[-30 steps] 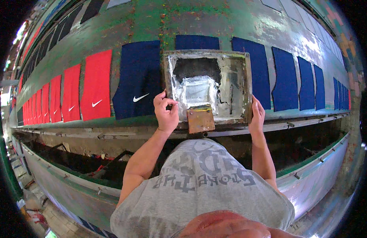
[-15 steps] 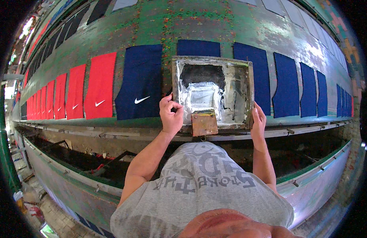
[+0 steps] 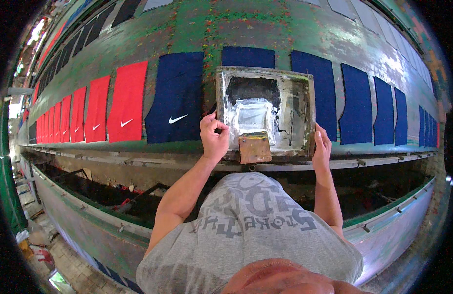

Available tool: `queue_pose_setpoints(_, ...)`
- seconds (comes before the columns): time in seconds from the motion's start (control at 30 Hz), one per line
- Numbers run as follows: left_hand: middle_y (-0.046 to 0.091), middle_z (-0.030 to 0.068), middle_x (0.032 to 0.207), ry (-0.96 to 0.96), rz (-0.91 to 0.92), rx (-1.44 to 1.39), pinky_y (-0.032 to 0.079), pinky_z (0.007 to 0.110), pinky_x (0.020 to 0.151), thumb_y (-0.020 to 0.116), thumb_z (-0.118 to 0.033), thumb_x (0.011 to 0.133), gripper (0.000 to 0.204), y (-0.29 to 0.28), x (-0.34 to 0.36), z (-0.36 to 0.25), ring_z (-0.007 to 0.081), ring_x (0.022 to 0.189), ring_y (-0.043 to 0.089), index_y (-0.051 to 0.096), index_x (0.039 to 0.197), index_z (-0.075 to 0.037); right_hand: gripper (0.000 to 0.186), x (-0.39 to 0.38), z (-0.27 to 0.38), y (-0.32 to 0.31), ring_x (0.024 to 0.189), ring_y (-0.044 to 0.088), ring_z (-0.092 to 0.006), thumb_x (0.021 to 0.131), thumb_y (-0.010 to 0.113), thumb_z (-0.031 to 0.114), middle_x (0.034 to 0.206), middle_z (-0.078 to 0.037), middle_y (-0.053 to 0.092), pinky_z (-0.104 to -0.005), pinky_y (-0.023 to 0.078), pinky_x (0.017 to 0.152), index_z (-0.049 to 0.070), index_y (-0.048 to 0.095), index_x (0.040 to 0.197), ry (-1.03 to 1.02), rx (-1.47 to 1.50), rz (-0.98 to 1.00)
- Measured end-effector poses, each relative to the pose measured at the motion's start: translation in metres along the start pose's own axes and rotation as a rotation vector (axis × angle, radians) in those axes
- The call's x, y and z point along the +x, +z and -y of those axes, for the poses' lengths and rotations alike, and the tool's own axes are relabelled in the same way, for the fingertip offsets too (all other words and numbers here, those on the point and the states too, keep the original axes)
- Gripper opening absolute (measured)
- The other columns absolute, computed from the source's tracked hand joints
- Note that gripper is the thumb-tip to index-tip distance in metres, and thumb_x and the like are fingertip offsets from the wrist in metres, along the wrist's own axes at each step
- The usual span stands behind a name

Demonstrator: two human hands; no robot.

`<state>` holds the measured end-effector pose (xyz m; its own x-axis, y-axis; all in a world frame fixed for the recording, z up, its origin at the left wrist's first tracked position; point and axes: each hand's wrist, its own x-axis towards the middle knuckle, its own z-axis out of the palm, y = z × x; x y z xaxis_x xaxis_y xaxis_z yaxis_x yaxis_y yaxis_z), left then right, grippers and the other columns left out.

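Textile screen-printing workshop: my long paint-stained green print table point(image 3: 265, 29), rows of red point(image 3: 126, 100) and navy fabric panels point(image 3: 180, 95), ink-smeared printing frame point(image 3: 265, 78).

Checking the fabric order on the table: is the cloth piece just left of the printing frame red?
No, the cloth piece just left of the printing frame is dark blue; the red pieces start one place further left.

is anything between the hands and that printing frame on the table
Nothing visible. The left hand grips the near-left corner of the screen frame, and the right hand rests along its right edge. A brown squeegee sits inside, between them.
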<state>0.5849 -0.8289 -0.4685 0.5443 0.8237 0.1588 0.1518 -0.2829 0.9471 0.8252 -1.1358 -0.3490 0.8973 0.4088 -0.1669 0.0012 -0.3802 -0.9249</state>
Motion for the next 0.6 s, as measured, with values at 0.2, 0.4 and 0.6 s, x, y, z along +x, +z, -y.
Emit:
queue_pose_setpoints(0.2, 0.072, 0.0231, 0.125, -0.009, 0.045, 0.098, 0.050, 0.054, 0.111, 0.080, -0.003, 0.082, 0.026, 0.001, 0.012, -0.007, 0.0440, 0.128, 0.065, 0.076, 0.107, -0.006, 0.047, -0.011, 0.035, 0.021, 0.131, 0.067, -0.0311, 0.108, 0.072, 0.016, 0.147, -0.015, 0.070, -0.0443, 0.049, 0.118, -0.002, 0.067, 0.151, -0.319, -0.551, -0.082)
queue_pose_setpoints(0.4, 0.073, 0.0212, 0.124, 0.048, 0.035, 0.135, 0.055, 0.051, 0.104, 0.080, -0.011, 0.097, 0.030, -0.005, 0.022, -0.013, 0.0427, 0.118, 0.069, 0.074, 0.125, -0.003, 0.050, -0.055, 0.072, 0.078, 0.132, 0.066, -0.0396, 0.083, 0.089, 0.007, 0.144, -0.015, 0.070, -0.0530, 0.055, 0.110, 0.005, 0.077, 0.131, -0.702, -0.667, 0.592)
queue_pose_setpoints(0.6, 0.071, 0.0213, 0.125, 0.103, -0.055, 0.215, 0.057, 0.051, 0.103, 0.070, -0.004, 0.102, 0.021, 0.009, 0.026, -0.010, 0.0430, 0.118, 0.068, 0.076, 0.122, -0.006, 0.042, -0.062, 0.064, 0.112, 0.127, 0.069, -0.0357, 0.085, 0.083, 0.006, 0.136, -0.013, 0.073, -0.0516, 0.057, 0.106, 0.006, 0.079, 0.127, -0.837, -0.787, 0.603)
